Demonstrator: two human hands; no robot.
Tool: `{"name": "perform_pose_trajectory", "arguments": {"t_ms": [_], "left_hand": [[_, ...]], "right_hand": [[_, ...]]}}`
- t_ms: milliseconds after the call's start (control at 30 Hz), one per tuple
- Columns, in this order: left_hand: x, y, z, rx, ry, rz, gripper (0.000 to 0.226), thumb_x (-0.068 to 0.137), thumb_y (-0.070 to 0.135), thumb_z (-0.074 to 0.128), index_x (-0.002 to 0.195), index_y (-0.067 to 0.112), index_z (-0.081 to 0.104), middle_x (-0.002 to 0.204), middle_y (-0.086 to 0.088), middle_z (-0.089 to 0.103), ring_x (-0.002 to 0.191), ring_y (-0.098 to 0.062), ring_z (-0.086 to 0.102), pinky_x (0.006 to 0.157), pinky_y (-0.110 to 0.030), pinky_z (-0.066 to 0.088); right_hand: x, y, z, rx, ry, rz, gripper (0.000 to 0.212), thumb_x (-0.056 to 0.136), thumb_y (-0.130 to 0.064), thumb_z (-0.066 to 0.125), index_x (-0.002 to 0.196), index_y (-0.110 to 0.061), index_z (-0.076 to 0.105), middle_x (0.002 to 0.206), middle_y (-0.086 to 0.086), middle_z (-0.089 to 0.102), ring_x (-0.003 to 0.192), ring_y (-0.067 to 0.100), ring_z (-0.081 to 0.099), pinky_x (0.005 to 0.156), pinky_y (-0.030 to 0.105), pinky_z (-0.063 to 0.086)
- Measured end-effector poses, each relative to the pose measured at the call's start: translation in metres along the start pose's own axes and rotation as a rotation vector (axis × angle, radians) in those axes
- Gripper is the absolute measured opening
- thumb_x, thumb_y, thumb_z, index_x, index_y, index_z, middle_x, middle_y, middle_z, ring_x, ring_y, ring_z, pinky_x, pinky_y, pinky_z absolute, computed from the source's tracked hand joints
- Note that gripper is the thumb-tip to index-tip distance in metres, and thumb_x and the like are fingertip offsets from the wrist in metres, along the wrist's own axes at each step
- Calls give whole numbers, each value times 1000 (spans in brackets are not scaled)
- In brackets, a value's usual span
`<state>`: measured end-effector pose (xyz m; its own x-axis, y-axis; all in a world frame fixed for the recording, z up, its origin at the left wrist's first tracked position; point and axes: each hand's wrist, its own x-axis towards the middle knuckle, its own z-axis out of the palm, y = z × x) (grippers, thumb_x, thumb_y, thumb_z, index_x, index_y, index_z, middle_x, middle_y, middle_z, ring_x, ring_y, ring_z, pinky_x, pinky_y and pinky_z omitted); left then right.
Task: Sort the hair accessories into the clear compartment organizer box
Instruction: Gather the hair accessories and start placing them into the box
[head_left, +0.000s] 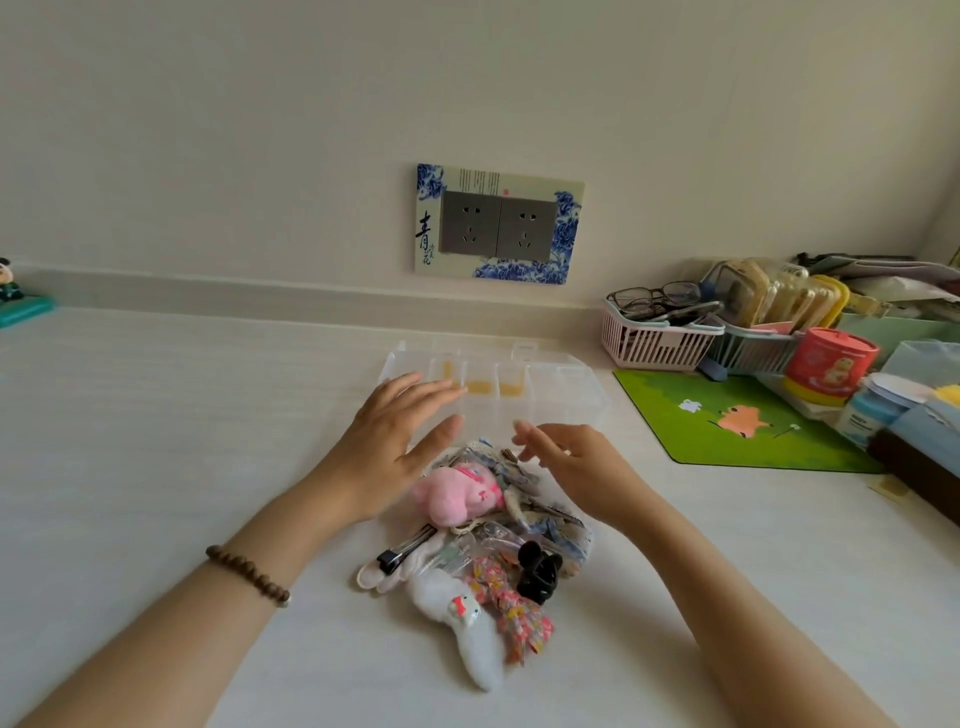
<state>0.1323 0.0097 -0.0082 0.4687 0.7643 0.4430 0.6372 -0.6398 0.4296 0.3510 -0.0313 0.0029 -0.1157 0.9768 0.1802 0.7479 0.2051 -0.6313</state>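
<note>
Both forearms outstretched — left hand (395, 441) flat, right hand (566, 462) loosely curled; both empty, above the accessory pile (488, 540)

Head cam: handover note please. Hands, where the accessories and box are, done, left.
Left hand: open, empty, hovering between the pile and the organizer box.
Right hand: open, empty, fingers loosely curled over the far side of the pile.
Pile sits on the table just in front of the box: pink plush clip on top, black claw clip, floral bow and white plush clip nearer the person.
Done: nothing sorted, as far as can be seen; whether the lid is open is unclear.
Left: the whole pile.
</note>
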Motion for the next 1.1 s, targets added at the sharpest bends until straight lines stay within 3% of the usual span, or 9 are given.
{"name": "perform_pose_trajectory", "arguments": {"t_ms": [100,200,333,433,667,800,933,1000,1100], "left_hand": [[-1,7,4,-54,-39,72,75,79,78,11,133,38,43,141,18,41,136,1,22,113,-29,16],[-3,16,7,-78,-131,79,76,77,79,14,134,37,43,139,23,40,131,8,28,109,-22,21],[-8,20,12,-103,-260,-16,90,69,85,7,134,35,45,140,22,42,129,7,32,109,-23,26],[-8,21,11,-129,-256,-22,91,68,86,6,133,36,46,134,28,41,128,6,34,106,-21,28],[-6,19,10,-123,-115,57,74,78,78,10,128,40,50,134,25,44,126,8,35,102,-19,31],[1,15,8,-116,73,115,66,86,69,14,128,34,51,131,21,46,125,6,36,103,-12,25],[11,5,15,63,142,110,69,88,66,8,133,30,47,138,8,48,134,-10,33,114,-36,17],[14,0,17,102,115,73,76,85,69,2,136,30,43,144,5,44,139,-11,25,116,-34,5],[14,-3,20,126,68,53,80,81,72,-5,139,34,35,146,7,40,140,-8,22,116,-31,-2]], "right_hand": [[5,2,4,-3,-70,89,72,87,-60,36,77,8,53,71,26,55,58,28,48,63,36,41],[4,-4,5,111,-133,144,57,88,-58,39,67,-5,42,58,8,32,51,16,31,62,32,31],[5,-1,3,266,-174,215,51,89,-52,44,105,-7,61,101,20,64,71,19,63,75,34,56],[5,-1,0,395,-170,230,31,89,-39,54,105,-13,59,92,5,66,53,3,59,58,19,52],[6,4,-5,507,-111,143,20,81,-24,68,90,-13,55,88,8,69,66,12,60,56,18,49],[12,6,-30,640,65,88,17,81,-18,65,95,-14,56,97,12,69,82,22,67,74,31,56],[33,11,-64,568,382,62,23,85,-18,62,108,-15,61,94,9,69,73,12,63,66,17,50],[45,19,-68,450,448,75,22,85,-19,63,106,-12,64,91,10,69,68,8,60,53,7,45],[56,35,-58,311,456,114,18,82,-22,68,97,-13,65,89,8,70,72,13,63,58,16,49]]}}
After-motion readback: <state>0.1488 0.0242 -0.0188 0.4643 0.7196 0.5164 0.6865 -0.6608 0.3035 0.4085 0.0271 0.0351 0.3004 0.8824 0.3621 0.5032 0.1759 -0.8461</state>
